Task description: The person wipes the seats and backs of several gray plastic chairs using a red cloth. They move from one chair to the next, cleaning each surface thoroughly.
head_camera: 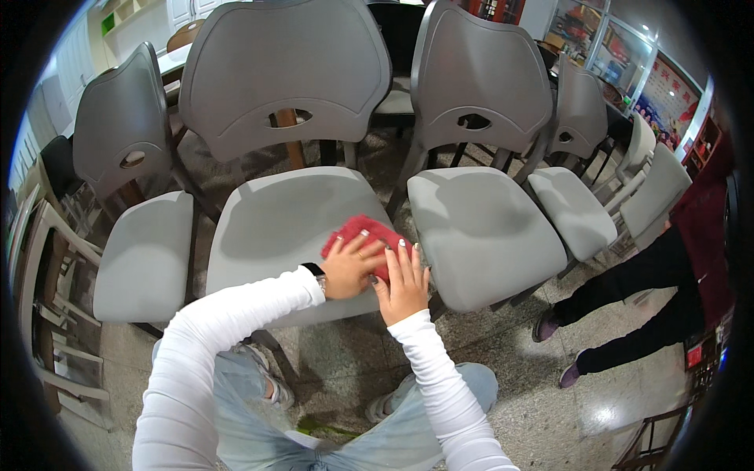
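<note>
A red cloth [359, 226] lies on the front right part of a grey chair's padded seat [283, 212], straight before me. Flat on the cloth rests my left hand [350, 268], its fingers spread, with a dark watch at the wrist. Close beside it, my right hand [405, 285] reaches over the cloth's right part near the seat's edge, fingers extended. The two hands touch or nearly touch at the fingertips. Neither hand is closed around the cloth. Part of the cloth is hidden under them.
Another grey chair [483, 235] stands close on the right, one more [144, 259] on the left. Further grey and pale chairs line the right. A person in dark trousers [630, 282] stands at the right. Stacked wooden chair frames [35, 282] are at the far left.
</note>
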The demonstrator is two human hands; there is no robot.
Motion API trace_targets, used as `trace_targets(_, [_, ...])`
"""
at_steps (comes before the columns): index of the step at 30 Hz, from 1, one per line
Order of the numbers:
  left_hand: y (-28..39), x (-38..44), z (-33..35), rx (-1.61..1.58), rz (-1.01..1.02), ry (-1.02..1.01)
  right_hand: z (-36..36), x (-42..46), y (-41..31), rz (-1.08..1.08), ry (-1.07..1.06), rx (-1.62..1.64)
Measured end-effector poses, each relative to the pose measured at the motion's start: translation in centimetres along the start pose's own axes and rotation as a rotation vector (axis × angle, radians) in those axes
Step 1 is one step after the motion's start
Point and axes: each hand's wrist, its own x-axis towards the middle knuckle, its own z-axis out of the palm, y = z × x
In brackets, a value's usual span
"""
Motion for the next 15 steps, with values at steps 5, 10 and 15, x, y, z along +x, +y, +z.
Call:
trace_targets(5, [0.5, -3.1, -1.0, 0.002, 0.278, -0.139, -0.6, 0.1, -0.1, -0.032, -0.006, -0.05])
trace_targets(10, [-2.8, -6.1, -3.3, 0.012, 0.045, -0.139, -0.1, 0.0, -0.3, -0.072, 0.025, -0.028])
trace_targets(15, [-10.2, -10.1, -4.5, 0.092, -0.353, -0.04, 0.0, 0.0, -0.6, -0.074, -0.008, 0.001])
